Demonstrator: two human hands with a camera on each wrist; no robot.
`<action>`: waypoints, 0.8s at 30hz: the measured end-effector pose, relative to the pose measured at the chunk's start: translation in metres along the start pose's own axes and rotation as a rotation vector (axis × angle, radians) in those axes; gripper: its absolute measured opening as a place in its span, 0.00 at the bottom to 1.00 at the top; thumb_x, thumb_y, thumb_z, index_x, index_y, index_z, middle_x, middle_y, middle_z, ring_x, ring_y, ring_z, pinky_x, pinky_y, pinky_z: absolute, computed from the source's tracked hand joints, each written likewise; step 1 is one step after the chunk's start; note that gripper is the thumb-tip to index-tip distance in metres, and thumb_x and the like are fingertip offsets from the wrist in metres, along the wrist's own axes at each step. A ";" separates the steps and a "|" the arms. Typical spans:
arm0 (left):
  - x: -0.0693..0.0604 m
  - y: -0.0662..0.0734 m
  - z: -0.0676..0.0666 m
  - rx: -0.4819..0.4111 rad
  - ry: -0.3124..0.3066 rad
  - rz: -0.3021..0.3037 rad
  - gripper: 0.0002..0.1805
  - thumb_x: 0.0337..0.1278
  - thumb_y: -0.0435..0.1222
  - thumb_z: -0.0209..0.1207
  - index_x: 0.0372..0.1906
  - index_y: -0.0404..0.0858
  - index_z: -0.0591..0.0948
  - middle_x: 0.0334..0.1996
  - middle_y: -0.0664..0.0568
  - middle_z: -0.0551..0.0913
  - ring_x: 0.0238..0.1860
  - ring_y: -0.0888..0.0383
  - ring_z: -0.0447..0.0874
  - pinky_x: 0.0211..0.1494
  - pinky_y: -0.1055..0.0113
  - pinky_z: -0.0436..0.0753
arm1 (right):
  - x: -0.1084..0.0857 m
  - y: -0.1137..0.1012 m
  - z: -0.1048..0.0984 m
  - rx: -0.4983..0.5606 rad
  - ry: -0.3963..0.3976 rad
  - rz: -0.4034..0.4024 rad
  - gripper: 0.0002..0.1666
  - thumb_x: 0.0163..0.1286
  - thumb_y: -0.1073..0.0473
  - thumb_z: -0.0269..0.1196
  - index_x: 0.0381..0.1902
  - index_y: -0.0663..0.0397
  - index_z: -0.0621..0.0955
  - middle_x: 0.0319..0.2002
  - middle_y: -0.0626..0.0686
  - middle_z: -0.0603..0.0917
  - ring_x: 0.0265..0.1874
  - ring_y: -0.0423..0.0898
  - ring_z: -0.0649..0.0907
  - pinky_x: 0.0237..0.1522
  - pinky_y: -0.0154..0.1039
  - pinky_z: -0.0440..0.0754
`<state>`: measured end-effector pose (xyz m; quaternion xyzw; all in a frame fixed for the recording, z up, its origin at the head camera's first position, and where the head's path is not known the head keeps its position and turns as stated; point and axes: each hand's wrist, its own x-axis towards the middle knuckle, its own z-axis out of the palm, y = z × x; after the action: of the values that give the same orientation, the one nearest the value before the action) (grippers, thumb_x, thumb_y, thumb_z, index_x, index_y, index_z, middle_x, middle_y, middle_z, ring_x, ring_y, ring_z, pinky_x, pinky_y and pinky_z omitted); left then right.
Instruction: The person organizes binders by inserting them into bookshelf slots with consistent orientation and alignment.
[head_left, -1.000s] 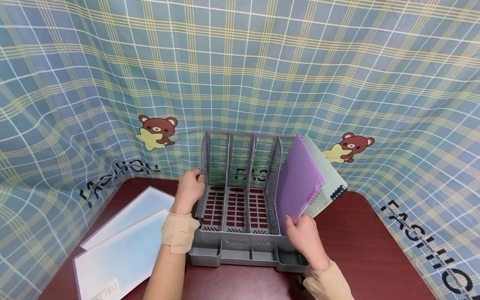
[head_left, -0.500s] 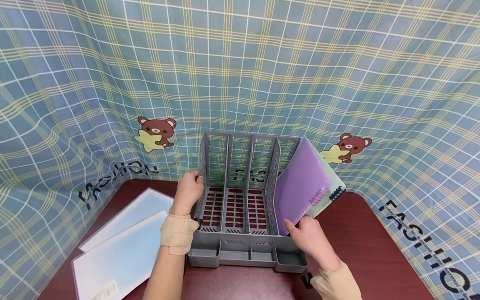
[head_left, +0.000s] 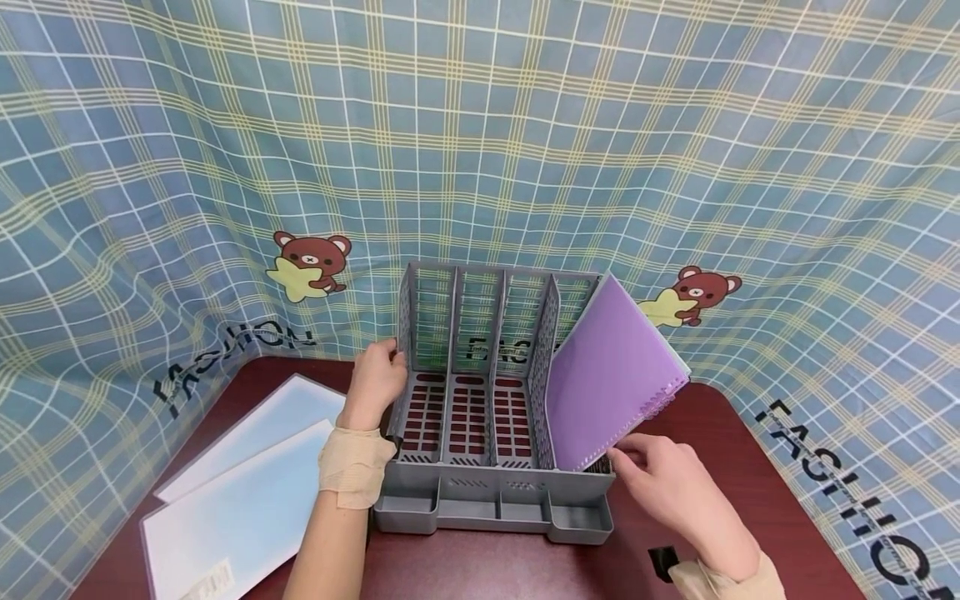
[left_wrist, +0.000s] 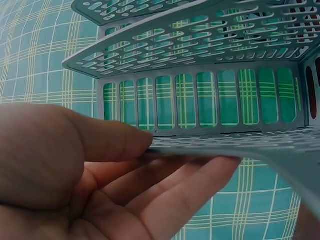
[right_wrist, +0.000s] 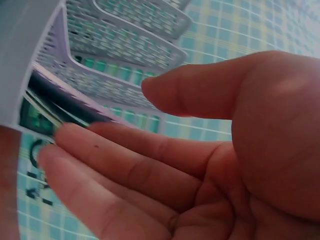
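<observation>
- Right hand (head_left: 675, 482): thumb and fingers apart, palm visible only from its wrist, near the purple notebook (head_left: 618, 375) leaning rightmost in the grey rack (head_left: 487, 478).
- Left hand (head_left: 375, 379) pinches the rack's left edge.

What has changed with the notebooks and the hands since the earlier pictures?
The purple spiral-bound notebook has tipped further right and now nearly hides the pale green notebook behind it. The right hand has let go of them and moved right, thumb and fingers apart. Unchanged: the left hand grips the left wall of the grey plastic rack, and the two flat white-and-pale-blue sheets lie to its left.
</observation>
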<state>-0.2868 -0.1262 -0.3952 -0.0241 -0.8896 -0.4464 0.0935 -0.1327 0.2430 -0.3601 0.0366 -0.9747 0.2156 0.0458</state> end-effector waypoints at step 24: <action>-0.055 0.033 -0.049 0.142 0.000 -0.012 0.30 0.79 0.41 0.48 0.79 0.35 0.65 0.13 0.46 0.72 0.08 0.59 0.55 0.14 0.64 0.66 | -0.008 -0.037 0.000 0.093 0.107 -0.140 0.07 0.73 0.56 0.66 0.45 0.39 0.88 0.38 0.39 0.89 0.34 0.34 0.87 0.41 0.41 0.84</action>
<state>-0.2211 -0.1429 -0.3508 -0.0119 -0.9191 -0.3828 0.0923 -0.1213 0.2100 -0.3458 0.0954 -0.9549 0.2583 0.1110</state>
